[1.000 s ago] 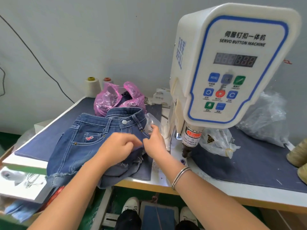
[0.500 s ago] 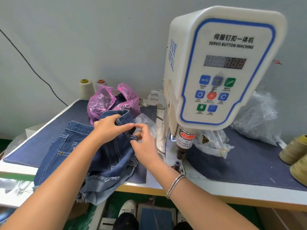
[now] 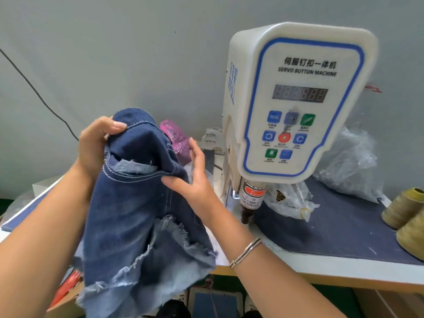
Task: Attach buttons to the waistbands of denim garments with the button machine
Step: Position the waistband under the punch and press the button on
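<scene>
Denim shorts (image 3: 137,214) are now lifted clear of the counter (image 3: 321,269) and held up in the air in front of the person, whereas half a second ago they lay spread on the counter's blue mat with both hands working at the waistband. The pink plastic bag (image 3: 174,134), fully seen before, is now mostly hidden behind the raised cloth.

The shorts are dark blue with pale stitching along the seams. A lighter inner patch shows at a fold near the top, and the leg hems are frayed into pale, ragged fringe that hangs down below the counter edge. No button can be seen from this side.

The left hand (image 3: 96,145) grips the top left of the bunched shorts, thumb curled over a stitched edge. The right hand (image 3: 195,180) is on the right side of the shorts, fingers fairly straight behind the cloth and thumb pressed on the front, so the fabric sits pinched between them. A bracelet (image 3: 245,252) is on the right wrist.

The button machine (image 3: 296,99) stands just to the right of the right hand, apart from the shorts. Two thread cones (image 3: 403,214) sit at the far right edge of the counter.
</scene>
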`<state>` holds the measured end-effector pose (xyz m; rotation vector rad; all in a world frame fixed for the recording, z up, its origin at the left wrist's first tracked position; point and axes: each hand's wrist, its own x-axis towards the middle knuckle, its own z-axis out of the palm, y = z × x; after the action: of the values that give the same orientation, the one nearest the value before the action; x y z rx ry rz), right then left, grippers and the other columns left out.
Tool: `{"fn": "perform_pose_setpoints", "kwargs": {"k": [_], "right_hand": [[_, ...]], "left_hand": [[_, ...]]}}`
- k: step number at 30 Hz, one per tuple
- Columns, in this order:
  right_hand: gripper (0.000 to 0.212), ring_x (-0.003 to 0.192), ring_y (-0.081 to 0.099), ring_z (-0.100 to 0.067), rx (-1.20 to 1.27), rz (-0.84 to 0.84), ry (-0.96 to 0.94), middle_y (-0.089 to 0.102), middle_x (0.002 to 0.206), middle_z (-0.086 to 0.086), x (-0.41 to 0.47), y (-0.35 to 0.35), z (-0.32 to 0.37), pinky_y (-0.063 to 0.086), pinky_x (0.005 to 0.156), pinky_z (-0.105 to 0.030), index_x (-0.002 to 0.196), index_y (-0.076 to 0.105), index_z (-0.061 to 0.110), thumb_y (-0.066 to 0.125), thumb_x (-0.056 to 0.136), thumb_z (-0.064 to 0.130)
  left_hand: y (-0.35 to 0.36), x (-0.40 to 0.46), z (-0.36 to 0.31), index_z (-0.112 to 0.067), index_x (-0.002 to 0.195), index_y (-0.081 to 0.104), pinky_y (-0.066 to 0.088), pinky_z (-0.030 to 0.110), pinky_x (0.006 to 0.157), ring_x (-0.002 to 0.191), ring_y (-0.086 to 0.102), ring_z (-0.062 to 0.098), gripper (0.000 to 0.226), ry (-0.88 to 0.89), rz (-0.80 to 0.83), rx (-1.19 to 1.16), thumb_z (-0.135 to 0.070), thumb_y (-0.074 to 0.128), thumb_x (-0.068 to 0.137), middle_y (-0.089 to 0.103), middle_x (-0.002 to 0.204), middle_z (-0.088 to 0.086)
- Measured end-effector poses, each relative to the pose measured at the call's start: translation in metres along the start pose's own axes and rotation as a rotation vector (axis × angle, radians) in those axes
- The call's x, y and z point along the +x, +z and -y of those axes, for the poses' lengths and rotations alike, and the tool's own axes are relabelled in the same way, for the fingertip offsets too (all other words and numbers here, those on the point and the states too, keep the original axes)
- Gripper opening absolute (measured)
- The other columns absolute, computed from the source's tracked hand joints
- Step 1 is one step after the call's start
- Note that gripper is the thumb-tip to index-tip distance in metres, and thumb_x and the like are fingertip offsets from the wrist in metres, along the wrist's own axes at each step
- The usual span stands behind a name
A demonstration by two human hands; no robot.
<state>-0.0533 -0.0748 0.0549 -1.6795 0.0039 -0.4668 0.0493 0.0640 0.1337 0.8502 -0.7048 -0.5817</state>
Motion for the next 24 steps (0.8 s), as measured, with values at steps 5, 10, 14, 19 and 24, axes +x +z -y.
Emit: {"fn": "perform_pose_setpoints", "kwargs": {"k": [5,10,14,19,24], "right_hand": [[0.099,0.130,0.040,0.010,0.101,0.263,-0.042,0.037,0.142,0.031,-0.001,-0.012,0.030,0.039,0.105,-0.019,0.145,0.017,0.051,0.076,0.068,0.032],[0.043,0.105,0.061,0.006,-0.031,0.147,0.156,0.069,0.111,0.020,-0.025,-0.025,0.031,0.047,0.089,-0.016,0.108,0.060,0.037,0.079,0.071,0.028],[0.043,0.106,0.062,-0.002,-0.297,0.010,0.158,0.069,0.113,0.013,-0.049,-0.038,0.029,0.049,0.098,-0.037,0.114,0.061,0.031,0.078,0.075,0.035],[0.039,0.104,0.064,-0.001,-0.185,0.014,0.149,0.070,0.110,0.013,-0.066,-0.045,0.036,0.049,0.098,-0.033,0.114,0.061,0.031,0.073,0.077,0.023],[0.034,0.100,0.069,-0.017,0.142,0.145,0.308,0.074,0.102,-0.001,-0.076,-0.056,0.033,0.056,0.084,-0.029,0.099,0.072,0.026,0.069,0.073,0.005]], "left_hand": [[0.015,0.004,0.001,0.008,0.092,0.061,0.043,0.037,0.088,0.090,0.061,0.037,0.027,-0.060,0.202,0.009,-0.016,0.058,0.080,0.065,0.091,0.027],[0.017,0.013,0.026,-0.014,0.051,0.060,0.048,0.012,0.052,0.046,0.056,0.009,0.037,-0.230,0.206,0.026,-0.027,0.090,0.032,0.055,0.048,0.001],[0.014,0.007,0.046,-0.015,0.060,0.074,0.053,0.016,0.058,0.055,0.066,0.009,0.037,-0.252,0.266,0.163,-0.024,0.048,0.085,0.068,0.059,0.001],[0.008,0.012,0.041,-0.012,0.064,0.073,0.047,0.017,0.051,0.052,0.060,0.011,0.022,-0.182,0.213,0.597,-0.027,0.061,0.054,0.066,0.060,0.003],[0.012,0.015,0.043,0.006,0.053,0.042,0.028,0.020,0.047,0.050,0.032,0.014,0.043,-0.111,0.243,0.796,-0.033,0.059,0.056,0.035,0.053,0.006]]}}
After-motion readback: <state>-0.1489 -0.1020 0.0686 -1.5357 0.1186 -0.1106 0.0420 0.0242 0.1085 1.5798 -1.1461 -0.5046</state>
